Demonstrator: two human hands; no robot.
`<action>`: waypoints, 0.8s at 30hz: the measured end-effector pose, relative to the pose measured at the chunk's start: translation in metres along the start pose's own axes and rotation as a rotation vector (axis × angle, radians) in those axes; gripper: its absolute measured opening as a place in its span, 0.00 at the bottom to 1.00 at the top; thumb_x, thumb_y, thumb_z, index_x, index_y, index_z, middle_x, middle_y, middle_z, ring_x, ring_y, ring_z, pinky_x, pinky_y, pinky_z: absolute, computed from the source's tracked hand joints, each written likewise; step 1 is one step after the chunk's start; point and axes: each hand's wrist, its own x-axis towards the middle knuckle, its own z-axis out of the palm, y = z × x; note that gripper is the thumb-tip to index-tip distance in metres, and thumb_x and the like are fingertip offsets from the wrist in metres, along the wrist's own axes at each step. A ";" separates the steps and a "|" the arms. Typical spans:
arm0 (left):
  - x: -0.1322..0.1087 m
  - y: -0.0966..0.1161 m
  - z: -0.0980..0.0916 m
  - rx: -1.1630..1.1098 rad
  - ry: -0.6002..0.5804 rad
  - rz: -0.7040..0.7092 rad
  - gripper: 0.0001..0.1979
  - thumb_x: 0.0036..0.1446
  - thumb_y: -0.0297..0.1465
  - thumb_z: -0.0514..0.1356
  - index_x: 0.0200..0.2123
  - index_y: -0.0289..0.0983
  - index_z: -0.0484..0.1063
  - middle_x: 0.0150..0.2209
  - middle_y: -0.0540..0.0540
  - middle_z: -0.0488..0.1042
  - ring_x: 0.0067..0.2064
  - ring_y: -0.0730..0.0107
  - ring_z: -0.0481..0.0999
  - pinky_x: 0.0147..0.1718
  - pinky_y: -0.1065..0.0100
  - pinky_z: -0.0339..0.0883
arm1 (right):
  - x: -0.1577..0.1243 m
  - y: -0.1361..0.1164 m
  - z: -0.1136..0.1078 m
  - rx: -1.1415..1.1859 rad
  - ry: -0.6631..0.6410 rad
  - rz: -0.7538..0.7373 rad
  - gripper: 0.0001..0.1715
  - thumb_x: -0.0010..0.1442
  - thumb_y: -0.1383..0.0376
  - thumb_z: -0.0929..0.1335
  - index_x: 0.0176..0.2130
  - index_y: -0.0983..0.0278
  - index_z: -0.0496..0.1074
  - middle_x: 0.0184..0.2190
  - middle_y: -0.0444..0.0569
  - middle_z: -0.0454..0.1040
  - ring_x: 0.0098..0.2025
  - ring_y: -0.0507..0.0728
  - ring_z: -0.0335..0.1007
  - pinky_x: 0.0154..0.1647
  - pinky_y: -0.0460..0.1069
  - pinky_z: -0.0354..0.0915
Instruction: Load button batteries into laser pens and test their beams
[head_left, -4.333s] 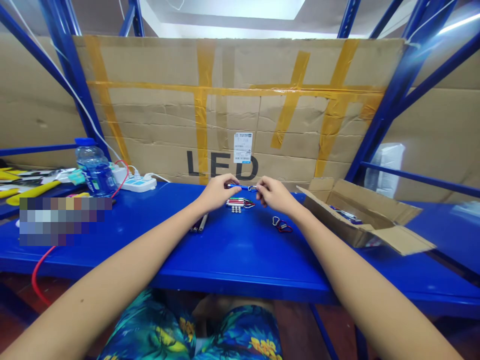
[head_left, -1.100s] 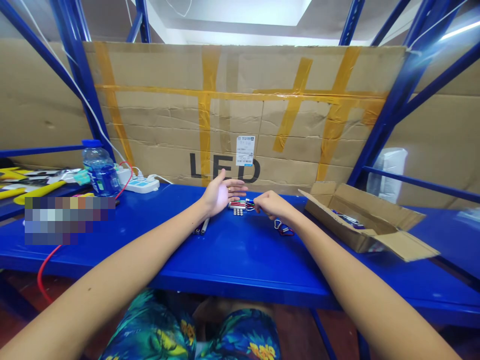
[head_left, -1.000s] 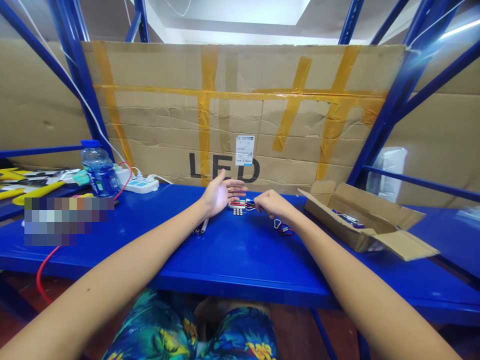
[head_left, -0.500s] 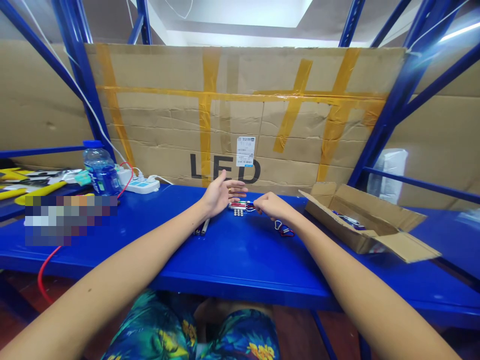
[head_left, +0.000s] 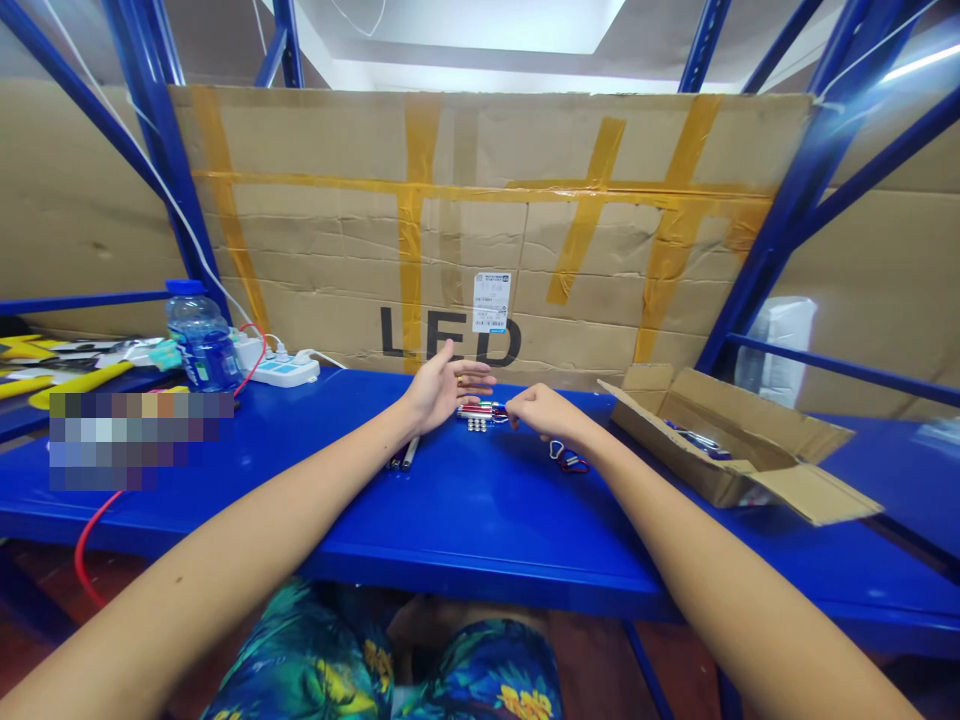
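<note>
My left hand (head_left: 450,388) is open above the blue table (head_left: 465,520), its palm turned to the right and the thumb up. Close by its fingertips lie several slim shiny tubes (head_left: 481,411) in red, green and blue, with clips at their right end. In front of these is a small block of round silver pieces (head_left: 477,425). My right hand (head_left: 536,410) is closed at the clip end; whatever its fingers hold, if anything, is hidden. Carabiners (head_left: 570,461) in silver-blue and red lie below the right wrist. Dark and silver rods (head_left: 406,458) rest partly behind my left forearm.
To the right stands an open cardboard box (head_left: 720,480) with some blue and metallic pieces inside. A blue-capped bottle (head_left: 199,340) and a white power strip (head_left: 283,371) are at the back left. A large cardboard sheet (head_left: 337,240) walls the table's rear.
My right hand has shifted very slightly left at the clip end. My left hand and the things on the table look the same.
</note>
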 end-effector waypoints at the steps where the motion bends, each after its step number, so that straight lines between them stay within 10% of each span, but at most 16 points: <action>1: 0.000 0.000 0.000 -0.003 -0.001 -0.003 0.35 0.60 0.56 0.45 0.39 0.32 0.77 0.41 0.34 0.79 0.45 0.53 0.77 0.45 0.58 0.66 | -0.001 0.000 0.000 0.007 -0.012 -0.007 0.13 0.52 0.62 0.64 0.20 0.64 0.68 0.12 0.40 0.57 0.13 0.48 0.50 0.15 0.46 0.49; 24: 0.000 0.002 0.000 -0.048 0.003 -0.017 0.34 0.62 0.54 0.45 0.37 0.31 0.76 0.39 0.34 0.79 0.41 0.56 0.77 0.42 0.60 0.67 | -0.005 0.003 -0.003 0.113 -0.184 -0.182 0.17 0.58 0.55 0.67 0.25 0.63 0.64 0.13 0.38 0.57 0.13 0.47 0.56 0.14 0.44 0.54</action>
